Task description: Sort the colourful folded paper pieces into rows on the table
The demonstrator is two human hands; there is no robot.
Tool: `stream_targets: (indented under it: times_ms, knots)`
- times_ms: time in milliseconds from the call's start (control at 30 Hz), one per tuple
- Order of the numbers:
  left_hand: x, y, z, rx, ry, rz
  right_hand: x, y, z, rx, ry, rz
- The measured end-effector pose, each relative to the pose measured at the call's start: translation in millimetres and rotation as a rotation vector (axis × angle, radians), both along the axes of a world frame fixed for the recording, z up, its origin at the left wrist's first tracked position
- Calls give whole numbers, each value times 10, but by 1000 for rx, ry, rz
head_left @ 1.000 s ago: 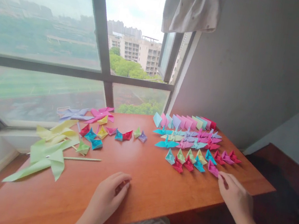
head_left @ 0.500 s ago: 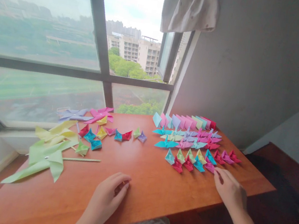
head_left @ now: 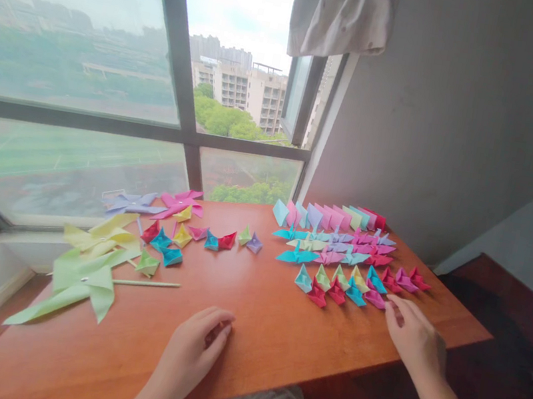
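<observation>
My left hand [head_left: 198, 344] rests on the wooden table [head_left: 264, 341] near its front edge, its fingers loosely curled in with nothing seen in them. My right hand [head_left: 414, 337] is at the right, with thumb and bent forefinger apart. Its fingertips are just beside a magenta paper boat [head_left: 375, 298]; whether they touch it I cannot tell. That boat ends a zigzag of folded boats, among them a blue boat [head_left: 356, 293], a red boat [head_left: 317, 295] and a pale blue boat [head_left: 304, 278]. Behind it another blue boat [head_left: 377, 280] stands in the group.
Rows of paper cranes [head_left: 297, 254] and upright folded paper pieces [head_left: 314, 216] stand behind the boats. Toward the left lie more small boats [head_left: 171, 256], a green pinwheel [head_left: 86, 282] on a stick, and other pinwheels [head_left: 131, 204]. A window borders the far side, a grey wall the right.
My right hand has shifted slightly to the right, away from the magenta boat. My left hand and the paper figures stay in place.
</observation>
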State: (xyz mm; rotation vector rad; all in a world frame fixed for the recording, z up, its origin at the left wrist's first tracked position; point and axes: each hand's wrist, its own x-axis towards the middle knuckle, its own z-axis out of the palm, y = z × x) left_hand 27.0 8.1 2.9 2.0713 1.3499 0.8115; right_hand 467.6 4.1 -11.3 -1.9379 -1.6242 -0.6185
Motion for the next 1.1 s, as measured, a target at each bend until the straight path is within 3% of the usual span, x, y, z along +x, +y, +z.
stream_targets:
  times_ms: [133, 233, 467, 633, 833, 1100]
  knots:
    - [8, -1, 9, 3, -7, 5, -140, 6, 117, 60, 10, 30]
    - [9, -8, 15, 8, -5, 6, -391, 15, 195, 89, 54, 141]
    - [20, -24, 42, 0, -13, 22, -1377, 35, 166, 15, 314, 548]
    - [21, 14, 72, -28, -18, 22, -1941, 48, 43, -119, 413, 699]
    - [-123, 183, 105, 13, 16, 89, -2068, 76, -86, -204, 456, 716]
    - [-476, 538, 365, 139, 503, 467, -2033, 87, -129, -242, 497, 716]
